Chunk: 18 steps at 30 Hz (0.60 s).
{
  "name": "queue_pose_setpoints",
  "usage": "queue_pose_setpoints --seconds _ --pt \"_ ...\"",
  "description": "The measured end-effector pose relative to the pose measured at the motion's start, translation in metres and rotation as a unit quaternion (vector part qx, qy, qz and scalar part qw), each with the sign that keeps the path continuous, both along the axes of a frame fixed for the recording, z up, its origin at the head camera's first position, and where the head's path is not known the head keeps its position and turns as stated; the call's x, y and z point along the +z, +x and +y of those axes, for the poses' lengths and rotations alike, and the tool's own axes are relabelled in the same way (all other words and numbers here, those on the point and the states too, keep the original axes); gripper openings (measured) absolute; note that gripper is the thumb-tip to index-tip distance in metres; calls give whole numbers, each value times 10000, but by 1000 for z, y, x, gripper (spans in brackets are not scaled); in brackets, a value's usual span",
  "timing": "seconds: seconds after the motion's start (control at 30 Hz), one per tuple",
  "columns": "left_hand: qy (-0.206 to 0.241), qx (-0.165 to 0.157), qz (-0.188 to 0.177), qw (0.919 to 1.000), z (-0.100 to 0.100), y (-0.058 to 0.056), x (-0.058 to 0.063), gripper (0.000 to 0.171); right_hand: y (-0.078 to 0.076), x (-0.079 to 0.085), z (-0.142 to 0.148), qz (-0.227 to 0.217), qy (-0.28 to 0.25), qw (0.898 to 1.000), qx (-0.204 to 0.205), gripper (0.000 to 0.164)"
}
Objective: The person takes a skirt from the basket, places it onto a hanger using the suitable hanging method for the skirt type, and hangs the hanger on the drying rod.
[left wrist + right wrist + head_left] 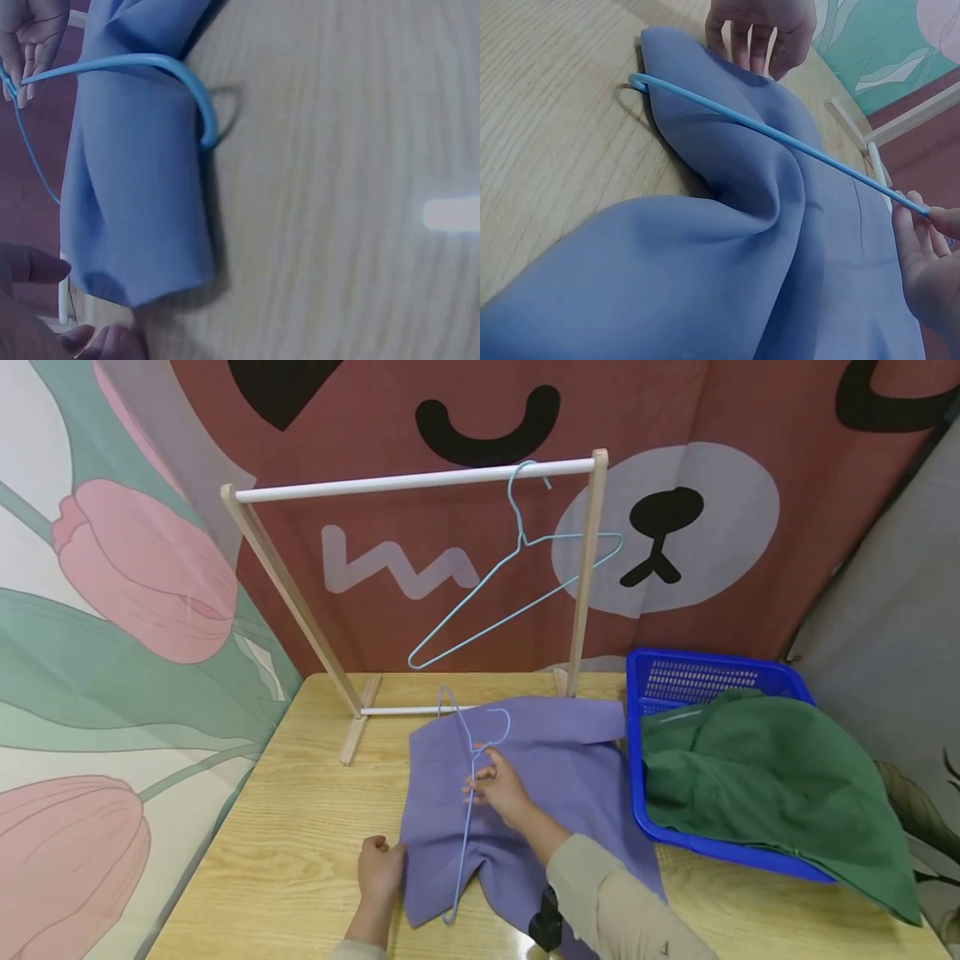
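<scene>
A purple garment (555, 777) lies spread over the table, its folds and one lower corner plain in the right wrist view. My right hand (498, 789) pinches a thin light-blue hanger (467, 835) near its neck, above the cloth. The hanger's hook curves to the right, and one end reaches down past the garment's near edge. In the right wrist view, the hanger's bar (795, 142) slants across the fabric. My left hand (380, 870) is at the garment's left edge, fingers loosely bent, fingertips right at the cloth (142, 187).
Behind the garment stands a rack with wooden posts and a white rail (420, 482); another light-blue hanger (495, 627) hangs from it. At the right, a blue basket (637, 777) holds a green garment (757, 777) that spills over its rim. A printed cloth backdrop (390, 627) rises behind the table (277, 827).
</scene>
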<state>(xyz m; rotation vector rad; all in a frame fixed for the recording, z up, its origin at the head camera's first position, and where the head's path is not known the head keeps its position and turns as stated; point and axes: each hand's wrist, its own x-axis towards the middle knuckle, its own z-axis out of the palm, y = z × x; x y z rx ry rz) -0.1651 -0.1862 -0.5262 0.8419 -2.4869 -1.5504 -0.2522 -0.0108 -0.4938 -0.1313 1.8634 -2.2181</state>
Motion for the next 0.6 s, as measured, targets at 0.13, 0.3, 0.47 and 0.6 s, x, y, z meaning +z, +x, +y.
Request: queue_pose_setpoints --seconds 0.13,0.3,0.47,0.6 --pt "476 -135 -14 9988 2 -3 2 47 -1 1 -1 -45 -124 9999 91 54" --pt "1153 -386 -116 9925 2 -8 0 47 -2 1 0 -111 -135 9998 108 49" --pt "1782 -1073 -330 9776 0 -11 -5 44 -2 2 3 -235 -195 9995 -78 45" --pt "1904 -1332 -323 9721 -3 -12 -8 42 -2 2 3 -219 -258 9994 -95 40"
